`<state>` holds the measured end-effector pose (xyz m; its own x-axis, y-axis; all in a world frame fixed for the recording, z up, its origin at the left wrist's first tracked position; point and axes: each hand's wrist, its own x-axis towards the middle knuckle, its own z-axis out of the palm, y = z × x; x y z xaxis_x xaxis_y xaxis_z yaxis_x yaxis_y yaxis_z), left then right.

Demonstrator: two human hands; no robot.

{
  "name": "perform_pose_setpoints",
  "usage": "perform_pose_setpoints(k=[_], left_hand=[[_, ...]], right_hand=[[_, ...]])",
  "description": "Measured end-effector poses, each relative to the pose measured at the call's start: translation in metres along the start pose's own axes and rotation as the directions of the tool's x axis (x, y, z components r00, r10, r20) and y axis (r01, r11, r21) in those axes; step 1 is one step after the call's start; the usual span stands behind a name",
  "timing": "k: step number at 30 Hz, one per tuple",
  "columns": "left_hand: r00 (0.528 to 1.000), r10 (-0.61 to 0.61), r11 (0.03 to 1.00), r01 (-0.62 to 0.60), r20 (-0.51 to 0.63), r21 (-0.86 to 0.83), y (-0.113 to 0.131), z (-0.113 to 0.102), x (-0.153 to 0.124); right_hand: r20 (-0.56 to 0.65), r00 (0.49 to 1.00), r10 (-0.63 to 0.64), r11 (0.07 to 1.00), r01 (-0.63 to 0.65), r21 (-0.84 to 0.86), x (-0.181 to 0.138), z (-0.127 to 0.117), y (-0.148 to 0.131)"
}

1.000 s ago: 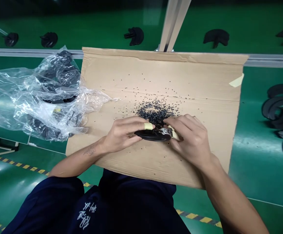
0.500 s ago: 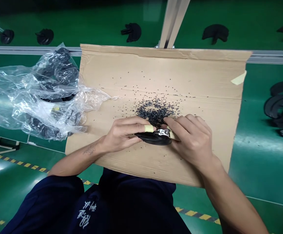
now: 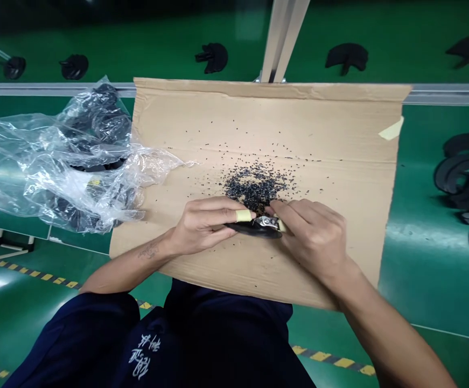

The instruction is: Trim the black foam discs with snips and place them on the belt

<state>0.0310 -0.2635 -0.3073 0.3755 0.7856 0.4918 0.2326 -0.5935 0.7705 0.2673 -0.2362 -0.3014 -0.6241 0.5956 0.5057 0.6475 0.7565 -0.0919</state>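
Note:
My left hand [image 3: 202,223] grips a flat black part [image 3: 254,229] by its left end, a yellow-taped finger lying along its top edge. My right hand [image 3: 313,237] is closed round small metal cutters [image 3: 267,220] whose jaws sit on the part's upper edge. Both hands hover just above a sheet of brown cardboard [image 3: 339,140] laid across the bench. Right behind the hands lies a heap of tiny black trimmings [image 3: 254,186], with more specks scattered over the sheet.
A crumpled clear plastic bag [image 3: 60,161] with black parts inside lies at the left. More black parts [image 3: 464,178] are stacked at the right. Single black parts [image 3: 212,56] sit on the green belt behind a metal rail [image 3: 444,94].
Both hands and the part have edged slightly left and towards the heap. The grips are unchanged.

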Motion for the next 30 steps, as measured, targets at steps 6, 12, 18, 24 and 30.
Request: perform_pose_setpoints(k=[6, 12, 18, 24, 30], left_hand=[[0.999, 0.03, 0.999, -0.031, 0.009, 0.031, 0.003, -0.001, 0.004], [0.999, 0.034, 0.996, -0.035, 0.019, 0.084, 0.002, -0.004, 0.004], [0.998, 0.026, 0.993, -0.032, 0.058, 0.113, -0.001, -0.002, 0.003], [0.926, -0.201, 0.953, 0.11, 0.32, 0.281, 0.018, -0.024, 0.013], [0.945, -0.283, 0.864, 0.176, 0.166, 0.471, 0.003, -0.115, 0.058]], right_hand=[[0.002, 0.995, 0.103, 0.993, -0.103, -0.054, 0.0, 0.002, 0.008], [0.001, 1.0, 0.024, 0.996, -0.024, -0.089, 0.003, 0.004, 0.006], [0.007, 0.999, 0.036, 0.997, -0.035, -0.067, 0.002, 0.006, 0.005], [0.0, 1.0, 0.011, 0.997, -0.011, 0.071, 0.003, 0.003, 0.012], [-0.034, 0.999, -0.002, 0.992, 0.006, 0.127, -0.002, 0.008, 0.022]])
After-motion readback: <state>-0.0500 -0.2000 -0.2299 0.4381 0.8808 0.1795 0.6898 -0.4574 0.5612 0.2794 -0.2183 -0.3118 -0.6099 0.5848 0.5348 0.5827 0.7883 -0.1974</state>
